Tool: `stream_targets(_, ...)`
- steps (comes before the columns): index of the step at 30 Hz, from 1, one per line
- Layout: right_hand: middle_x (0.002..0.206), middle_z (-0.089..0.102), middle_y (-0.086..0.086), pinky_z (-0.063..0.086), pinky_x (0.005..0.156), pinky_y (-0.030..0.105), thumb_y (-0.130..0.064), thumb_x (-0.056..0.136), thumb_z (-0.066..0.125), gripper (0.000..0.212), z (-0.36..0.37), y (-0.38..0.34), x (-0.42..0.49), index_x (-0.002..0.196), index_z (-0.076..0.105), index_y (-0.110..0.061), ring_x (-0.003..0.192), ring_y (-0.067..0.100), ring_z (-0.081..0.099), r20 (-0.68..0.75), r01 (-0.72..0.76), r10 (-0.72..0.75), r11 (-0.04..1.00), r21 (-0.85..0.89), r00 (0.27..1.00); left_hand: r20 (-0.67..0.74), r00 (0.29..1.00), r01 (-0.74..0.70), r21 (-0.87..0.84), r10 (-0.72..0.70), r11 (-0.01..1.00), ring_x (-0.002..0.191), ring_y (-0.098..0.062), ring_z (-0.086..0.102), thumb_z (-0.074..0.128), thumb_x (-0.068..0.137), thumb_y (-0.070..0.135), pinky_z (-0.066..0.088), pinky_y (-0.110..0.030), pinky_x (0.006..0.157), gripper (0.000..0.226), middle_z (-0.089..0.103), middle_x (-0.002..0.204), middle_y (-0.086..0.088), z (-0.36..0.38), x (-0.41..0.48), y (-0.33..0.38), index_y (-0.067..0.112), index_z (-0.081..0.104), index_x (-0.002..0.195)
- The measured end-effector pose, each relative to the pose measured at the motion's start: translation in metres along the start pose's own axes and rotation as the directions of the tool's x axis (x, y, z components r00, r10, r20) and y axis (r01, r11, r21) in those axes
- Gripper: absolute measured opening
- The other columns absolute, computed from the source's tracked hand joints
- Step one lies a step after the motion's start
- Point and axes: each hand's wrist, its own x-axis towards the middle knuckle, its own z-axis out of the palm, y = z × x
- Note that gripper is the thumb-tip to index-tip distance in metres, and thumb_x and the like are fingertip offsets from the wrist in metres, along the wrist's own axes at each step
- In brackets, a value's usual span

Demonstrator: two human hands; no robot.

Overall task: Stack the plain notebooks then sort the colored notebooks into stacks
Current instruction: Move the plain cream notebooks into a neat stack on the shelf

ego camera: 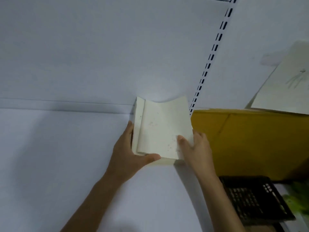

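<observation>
A white shelf (66,164) fills most of the view, with a big yellow box (250,143) on its right and a black crate (254,200) nearer. The stack of plain notebooks (160,129) sits at the shelf's back, just beside the box, its top cover bowed. The left hand (128,148) grips its left side, thumb along the near edge; the right hand (195,148) pinches its right edge, thumb on top

A pale sheet (287,84) is cut off by the right edge, its faint marks too blurred to be read. A green thing (299,198) at lower right is blurred and cropped. The notebooks in the plain stack (160,131) cannot be counted.
</observation>
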Motion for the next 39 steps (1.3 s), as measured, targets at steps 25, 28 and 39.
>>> stream_targets(25, 0.145, 0.044, -0.003, 0.037, 0.109, 0.042, -0.044, 0.092, 0.05, 0.065, 0.02, 0.011, 0.01, 0.149, 0.026, -0.02, 0.132, 0.018, 0.043, 0.272, -0.058, -0.057, 0.916, 0.397, 0.961, 0.103, 0.995, 0.003, 0.022, -0.005, 1.0, 0.136, 0.0, 0.03, 0.082, 0.052, 0.054, 0.031, -0.024, 0.109, 0.126, 0.026, 0.152, 0.016, -0.002, 0.0, -0.002, 0.031, 0.006, 0.151)
stream_targets(28, 0.148, 0.04, 0.005, 0.036, 0.109, 0.043, -0.052, 0.093, 0.045, 0.07, 0.007, 0.004, 0.01, 0.148, 0.025, -0.013, 0.135, 0.025, 0.039, 0.285, 0.069, -0.114, 0.984, 0.163, 0.952, 0.138, 0.99, 0.022, 0.008, -0.023, 1.0, 0.136, 0.002, 0.026, 0.084, 0.049, 0.053, 0.027, -0.027, 0.113, 0.125, 0.022, 0.153, 0.017, -0.007, 0.001, 0.005, 0.033, 0.01, 0.149)
stream_targets(39, 0.153, 0.031, 0.013, 0.019, 0.115, 0.041, -0.043, 0.097, 0.043, 0.061, 0.04, -0.114, -0.081, 0.147, 0.03, -0.011, 0.143, 0.03, 0.023, 0.154, 0.538, -0.515, 0.802, -0.261, 0.843, -0.031, 0.999, -0.025, 0.34, 0.037, 0.94, 0.144, -0.008, 0.011, 0.047, 0.071, 0.069, 0.016, -0.027, 0.111, 0.099, 0.008, 0.158, 0.011, -0.145, -0.073, -0.003, 0.028, 0.005, 0.151)
